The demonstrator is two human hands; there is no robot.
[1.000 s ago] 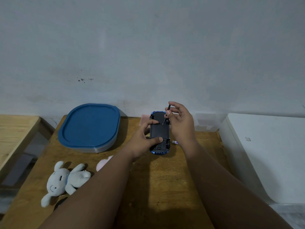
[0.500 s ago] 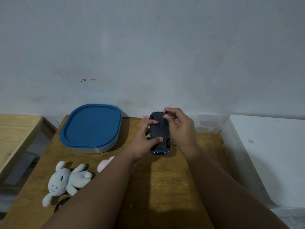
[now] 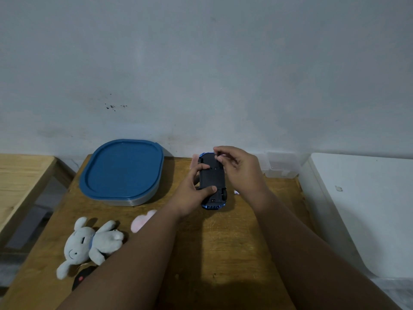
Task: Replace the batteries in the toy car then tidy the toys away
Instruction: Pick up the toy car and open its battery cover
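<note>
The blue toy car [image 3: 212,182] lies upside down on the wooden table [image 3: 223,247], its black underside facing up. My left hand [image 3: 192,195] grips the car's left side, thumb across the underside near the closer end. My right hand [image 3: 239,168] hovers over the car's far end with thumb and fingers pinched together just above the underside; the thin dark tool seen earlier is hidden inside the pinch. A small white and purple item [image 3: 236,192], too small to identify, lies just right of the car.
A container with a blue lid [image 3: 121,171] sits at the back left. A grey plush animal [image 3: 89,242], a pink plush [image 3: 143,220] and a black remote [image 3: 81,279] lie front left. A clear plastic box [image 3: 281,164] stands back right, a white surface [image 3: 357,209] beyond the table's right edge.
My right hand had a thin dark tool sticking up from its fingers, then lowered onto the car's far end; now it pinches there. My left hand kept its hold on the car.
</note>
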